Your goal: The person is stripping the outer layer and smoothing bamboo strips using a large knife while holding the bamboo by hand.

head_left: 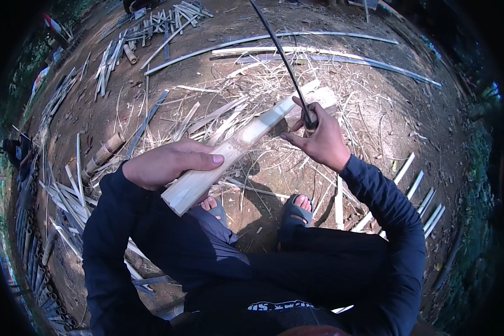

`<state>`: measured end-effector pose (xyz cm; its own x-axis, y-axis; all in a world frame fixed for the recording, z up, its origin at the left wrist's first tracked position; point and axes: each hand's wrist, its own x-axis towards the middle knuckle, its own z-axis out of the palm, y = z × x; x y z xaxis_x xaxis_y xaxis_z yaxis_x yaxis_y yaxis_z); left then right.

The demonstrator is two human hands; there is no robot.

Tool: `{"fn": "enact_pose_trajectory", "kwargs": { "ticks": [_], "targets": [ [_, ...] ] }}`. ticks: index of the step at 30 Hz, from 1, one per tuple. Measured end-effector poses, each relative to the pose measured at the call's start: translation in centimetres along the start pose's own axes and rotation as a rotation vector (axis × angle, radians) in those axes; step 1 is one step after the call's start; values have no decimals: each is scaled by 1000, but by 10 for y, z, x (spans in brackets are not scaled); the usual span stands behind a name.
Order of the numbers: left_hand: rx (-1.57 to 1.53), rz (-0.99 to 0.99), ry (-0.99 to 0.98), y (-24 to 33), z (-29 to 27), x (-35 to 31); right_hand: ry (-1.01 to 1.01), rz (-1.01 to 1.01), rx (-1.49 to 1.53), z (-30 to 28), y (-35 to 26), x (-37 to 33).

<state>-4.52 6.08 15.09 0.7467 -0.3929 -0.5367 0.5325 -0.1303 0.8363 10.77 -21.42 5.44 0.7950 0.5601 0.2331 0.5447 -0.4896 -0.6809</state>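
My left hand (176,162) is closed round the near end of a pale split bamboo piece (243,137), its thumb lying along the upper face. The piece slants away from me to the upper right and narrows toward its far part. My right hand (323,137) grips the dark handle of a long knife (285,59) beside that far part. Its thin dark blade, seen almost edge-on, points up and away to the left. From this view I cannot tell whether the blade touches the bamboo.
Shavings (369,117) litter the ground ahead. Long bamboo strips (341,55) lie beyond them, with piled strips (112,61) at the far left. A round bamboo length (103,154) lies left of my hand. My sandalled feet (299,210) are below the workpiece. Another person (19,151) is at the left edge.
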Motion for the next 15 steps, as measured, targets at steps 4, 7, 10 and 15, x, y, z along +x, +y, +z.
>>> {"fn": "enact_pose_trajectory", "kwargs": {
  "ticks": [4, 7, 10, 15],
  "targets": [
    [297, 147, 128, 48, 5, -14, 19, -192, -106, -4, -11, 25],
    [349, 259, 129, 67, -1, -18, 12, -228, -179, -10, -15, 39],
    [78, 293, 140, 90, 4, -32, 91, -258, -97, -16, -42, 53],
    [212, 1076, 822, 120, -9, -38, 309, -363, 16, -36, -80, 92]
  ]
}}
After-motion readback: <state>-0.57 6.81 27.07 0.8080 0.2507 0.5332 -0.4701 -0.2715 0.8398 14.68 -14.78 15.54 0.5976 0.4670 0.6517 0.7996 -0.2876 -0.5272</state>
